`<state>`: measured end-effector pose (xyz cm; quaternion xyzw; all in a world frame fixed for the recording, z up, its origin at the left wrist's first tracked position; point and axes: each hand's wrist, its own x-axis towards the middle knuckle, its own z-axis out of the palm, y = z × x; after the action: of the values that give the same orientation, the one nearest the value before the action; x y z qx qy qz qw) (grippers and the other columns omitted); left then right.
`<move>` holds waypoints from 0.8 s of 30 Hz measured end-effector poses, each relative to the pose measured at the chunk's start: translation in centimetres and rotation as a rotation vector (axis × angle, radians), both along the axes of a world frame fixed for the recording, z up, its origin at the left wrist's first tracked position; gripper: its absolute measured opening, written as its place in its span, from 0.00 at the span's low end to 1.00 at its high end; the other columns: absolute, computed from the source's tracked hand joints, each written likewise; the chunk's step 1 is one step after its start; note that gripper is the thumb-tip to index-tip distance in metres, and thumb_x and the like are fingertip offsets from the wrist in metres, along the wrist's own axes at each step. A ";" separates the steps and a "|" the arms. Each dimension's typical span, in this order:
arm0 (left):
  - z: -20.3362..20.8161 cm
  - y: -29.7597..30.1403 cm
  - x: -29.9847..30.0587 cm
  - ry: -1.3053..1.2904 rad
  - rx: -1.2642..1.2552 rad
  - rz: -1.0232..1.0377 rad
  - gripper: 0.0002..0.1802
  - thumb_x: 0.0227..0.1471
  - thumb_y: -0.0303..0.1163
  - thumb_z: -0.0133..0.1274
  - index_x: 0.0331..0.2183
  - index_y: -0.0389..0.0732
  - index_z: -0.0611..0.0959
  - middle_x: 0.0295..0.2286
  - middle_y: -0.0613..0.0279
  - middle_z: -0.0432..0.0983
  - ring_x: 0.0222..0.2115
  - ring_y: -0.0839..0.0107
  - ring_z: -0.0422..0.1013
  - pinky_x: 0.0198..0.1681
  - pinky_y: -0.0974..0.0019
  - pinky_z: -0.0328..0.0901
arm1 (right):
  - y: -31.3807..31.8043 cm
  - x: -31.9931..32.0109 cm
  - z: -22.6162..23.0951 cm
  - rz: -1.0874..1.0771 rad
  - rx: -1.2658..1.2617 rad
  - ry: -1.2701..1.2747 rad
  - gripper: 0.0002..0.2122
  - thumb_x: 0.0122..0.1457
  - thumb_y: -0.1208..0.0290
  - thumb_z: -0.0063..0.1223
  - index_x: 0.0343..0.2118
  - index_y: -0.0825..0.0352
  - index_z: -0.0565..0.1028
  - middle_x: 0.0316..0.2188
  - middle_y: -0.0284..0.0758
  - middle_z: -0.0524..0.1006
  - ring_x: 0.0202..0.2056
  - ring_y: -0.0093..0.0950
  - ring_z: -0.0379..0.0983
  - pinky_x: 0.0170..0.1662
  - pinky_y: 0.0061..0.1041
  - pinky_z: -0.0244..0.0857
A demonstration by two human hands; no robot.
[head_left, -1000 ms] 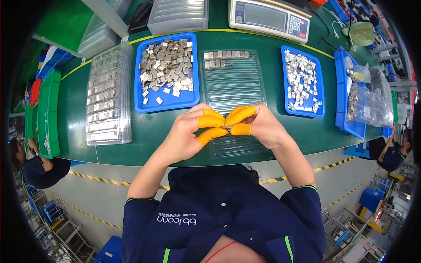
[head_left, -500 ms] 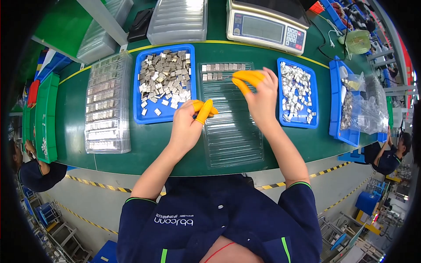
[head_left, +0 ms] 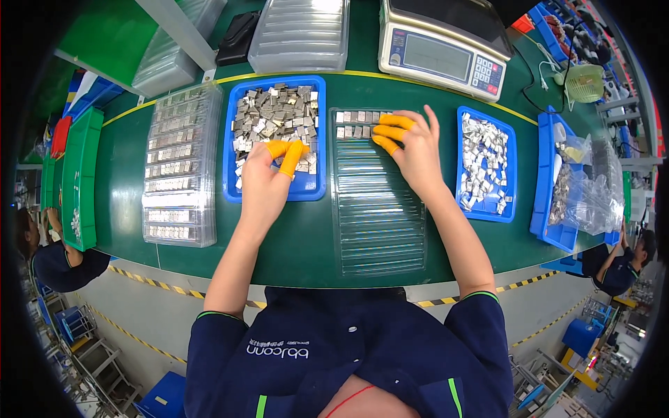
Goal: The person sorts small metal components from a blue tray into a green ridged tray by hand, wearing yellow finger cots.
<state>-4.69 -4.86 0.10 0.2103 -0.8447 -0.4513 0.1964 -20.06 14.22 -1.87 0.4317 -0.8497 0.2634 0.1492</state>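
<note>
My left hand reaches over the near part of a blue bin heaped with small metal connector shells. Its yellow finger cots are bent down close together among the pieces; what they pinch is hidden. My right hand, also in yellow finger cots, is at the right end of the second row in a clear ribbed plastic tray. Its thumb and index fingertip close in beside the last shells, other fingers raised; any piece between them is covered. Shells stand side by side in the tray's two far rows.
Right of the tray lies a blue bin of small white-silver pieces. Stacked filled clear trays stand at left. A digital scale and empty tray stack sit behind. Further right, another blue bin holds plastic bags.
My left hand has moved left from the clear tray's edge to the bin of shells. My right hand has settled lower at the second row, which now holds more shells.
</note>
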 end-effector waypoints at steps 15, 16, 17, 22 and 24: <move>-1.8 -1.2 -5.3 -0.187 -0.518 0.021 0.12 0.39 0.34 0.59 0.30 0.39 0.82 0.30 0.57 0.74 0.35 0.59 0.65 0.41 0.59 0.58 | 14.0 -0.4 -0.7 -0.773 0.122 -0.340 0.12 0.47 0.75 0.56 0.38 0.65 0.77 0.23 0.39 0.74 0.24 0.30 0.71 0.30 0.26 0.64; -1.8 -1.1 -5.3 -0.188 -0.519 0.020 0.12 0.39 0.34 0.59 0.30 0.39 0.82 0.30 0.57 0.74 0.35 0.59 0.65 0.41 0.59 0.58 | 14.0 -0.4 -0.6 -0.777 0.105 -0.335 0.11 0.47 0.75 0.57 0.36 0.65 0.77 0.22 0.40 0.75 0.23 0.29 0.71 0.29 0.26 0.64; -1.7 -1.0 -5.3 -0.172 -0.589 0.007 0.13 0.39 0.33 0.59 0.30 0.36 0.82 0.29 0.55 0.73 0.34 0.58 0.65 0.40 0.59 0.60 | 13.9 -0.4 -0.4 -0.782 0.089 -0.331 0.10 0.46 0.74 0.58 0.35 0.65 0.78 0.21 0.40 0.75 0.22 0.28 0.71 0.27 0.26 0.64; -1.8 -0.2 -5.3 -0.186 -0.701 0.001 0.11 0.39 0.30 0.58 0.27 0.33 0.80 0.28 0.52 0.73 0.34 0.57 0.67 0.39 0.60 0.62 | 13.6 -0.2 0.6 -0.890 -0.024 -0.378 0.09 0.46 0.71 0.60 0.32 0.63 0.80 0.23 0.41 0.77 0.20 0.29 0.72 0.25 0.25 0.64; -2.4 -0.7 -5.1 -0.199 -0.696 -0.011 0.10 0.38 0.29 0.57 0.27 0.32 0.79 0.27 0.52 0.72 0.33 0.58 0.67 0.38 0.60 0.63 | 14.4 -0.4 0.1 -0.786 -0.208 -0.291 0.08 0.47 0.71 0.60 0.32 0.63 0.80 0.23 0.40 0.77 0.20 0.25 0.72 0.24 0.22 0.63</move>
<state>-9.84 -5.57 -2.27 0.1690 -0.9639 -0.1150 0.1707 -20.48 28.58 -1.82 0.0165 -0.9306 0.3289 0.1596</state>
